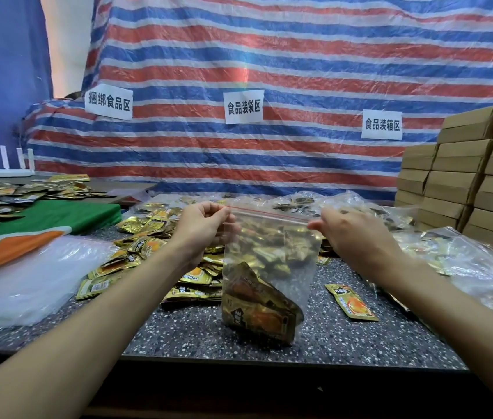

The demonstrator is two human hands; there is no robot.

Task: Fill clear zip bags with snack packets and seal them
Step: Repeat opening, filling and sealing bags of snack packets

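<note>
Speckled dark bench fills the near field, both forearms reaching over its front edge.

1. Zip bag: clear, held upright at bench centre. Several gold packets sit in its lower end. Whether the bottom rests on the bench cannot be told. The red zip line runs taut between the hands; whether it is sealed cannot be told.
2. Left hand: fingers curled, pinching the bag's top left corner at the zip line.
3. Right hand: seen from the back, fingers curled, pinching the top right corner.
4. One loose packet lies flat on the bench just right of the bag.
5. Flat stack of empty clear bags lies at near left.
6. Heap of gold packets lies behind and left of the held bag.
7. Crumpled clear bags holding packets lie at right.
8. Green and orange cloth lies at left, more packets beyond it.
9. Brown boxes are stacked at far right.
10. White device with upright antennas stands at far left.
11. Striped tarp, red, white and blue, covers the back, bearing three paper signs.
</note>
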